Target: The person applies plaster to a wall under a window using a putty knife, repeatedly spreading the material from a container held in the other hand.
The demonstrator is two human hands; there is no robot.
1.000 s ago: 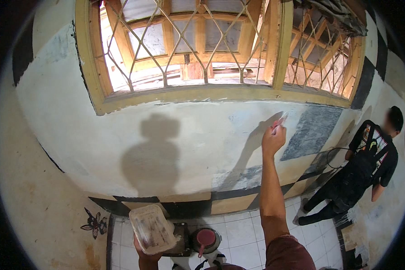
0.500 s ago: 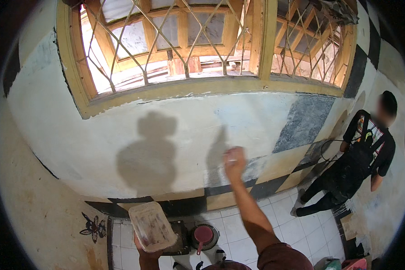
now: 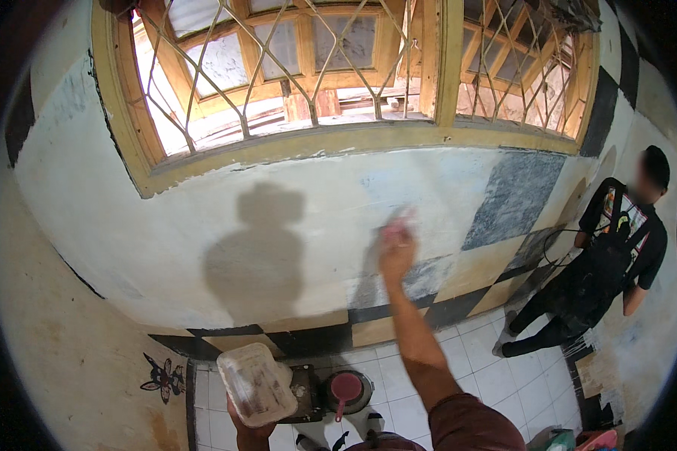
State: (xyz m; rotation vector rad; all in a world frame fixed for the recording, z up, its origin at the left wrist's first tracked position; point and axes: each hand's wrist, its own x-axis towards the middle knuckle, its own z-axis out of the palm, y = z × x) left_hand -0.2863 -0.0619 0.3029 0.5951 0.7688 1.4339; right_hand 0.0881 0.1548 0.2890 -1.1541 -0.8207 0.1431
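My left hand (image 3: 250,430) grips a shallow rectangular plastic tub (image 3: 257,385) by its near edge, low at the front. The tub is pale and cloudy, with brownish smears inside. My right arm reaches up to the white-painted wall (image 3: 323,195) below the window. There my right hand (image 3: 396,254) is closed round a small pinkish-white thing (image 3: 401,220), which touches or nearly touches the wall. Motion blurs that thing, so its kind does not show. Right of it, a dark grey square (image 3: 515,199) shows on the wall.
A barred yellow wooden window (image 3: 293,143) spans the wall above. On the tiled floor (image 3: 470,353) stand a pink dipper (image 3: 346,387) on a round dark container (image 3: 367,389) and a dark box-like stand (image 3: 305,391). A person in dark overalls (image 3: 572,293) stands at the right.
My right hand has moved up the wall and slightly right, and the pinkish-white thing now shows above its fingers. The tub stays in my left hand, almost unmoved.
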